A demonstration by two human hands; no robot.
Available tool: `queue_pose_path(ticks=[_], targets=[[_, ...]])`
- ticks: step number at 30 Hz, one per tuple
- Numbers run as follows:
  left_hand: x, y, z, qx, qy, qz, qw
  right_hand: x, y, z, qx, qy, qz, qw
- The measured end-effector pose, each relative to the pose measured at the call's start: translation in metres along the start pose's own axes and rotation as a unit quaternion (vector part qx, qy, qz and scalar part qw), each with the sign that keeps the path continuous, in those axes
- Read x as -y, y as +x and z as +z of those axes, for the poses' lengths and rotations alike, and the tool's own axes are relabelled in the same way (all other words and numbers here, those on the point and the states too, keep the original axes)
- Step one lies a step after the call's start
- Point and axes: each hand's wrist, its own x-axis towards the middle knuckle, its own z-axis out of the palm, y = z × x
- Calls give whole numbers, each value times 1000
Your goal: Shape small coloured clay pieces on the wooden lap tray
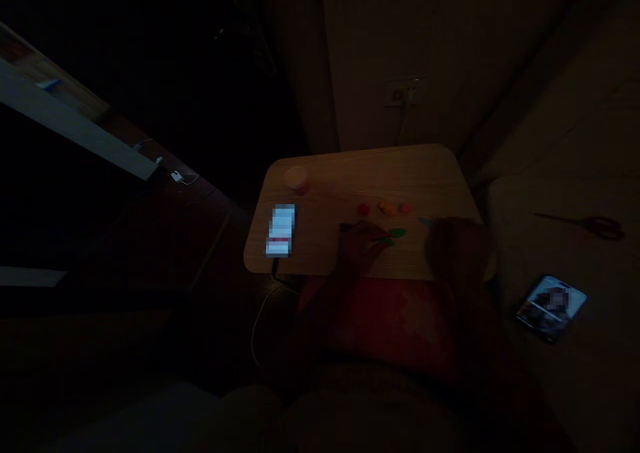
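Small lumps (386, 207) of red, orange and pink sit in a row on the wooden worktop (350, 179). The left hand (357, 249) reaches a green bit (385, 241), but it is too dark to see if it has hold. The right hand (457, 249) looks half curled near a blue-green bit (426, 221); dark hides if it holds anything. A bright phone (281, 230) lies near a cup (296, 179).

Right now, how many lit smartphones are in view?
2: a rectangular smartphone, cable attached, on the light wooden table; another smartphone on the pale fabric surface to its right. Darkness could hide others.
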Motion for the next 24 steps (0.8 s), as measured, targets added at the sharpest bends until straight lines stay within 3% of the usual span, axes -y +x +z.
queue_pose_path(ticks=[2,4,6,9,11,13,16,24], targets=[[2,-1,-1,-6,-21,-23,999,4,-4,-4,-36,89,9,995],[3,-2,-2,-8,-42,-45,998,12,-10,-10,-13,230,34,972],[2,-2,-4,-4,-56,-54,997,23,-18,-15,102,385,74,914],[0,0,-6,12,-66,-20,998,40,-32,-15,248,529,123,802],[0,1,-7,20,-67,9,998,49,-38,-12,291,579,150,746],[1,1,-7,20,-66,9,998,54,-42,-8,309,611,159,711],[4,-1,-6,15,-71,-16,997,56,-45,-3,307,635,156,692],[4,-4,-7,56,-77,-18,995,56,-43,-6,296,609,144,721]])
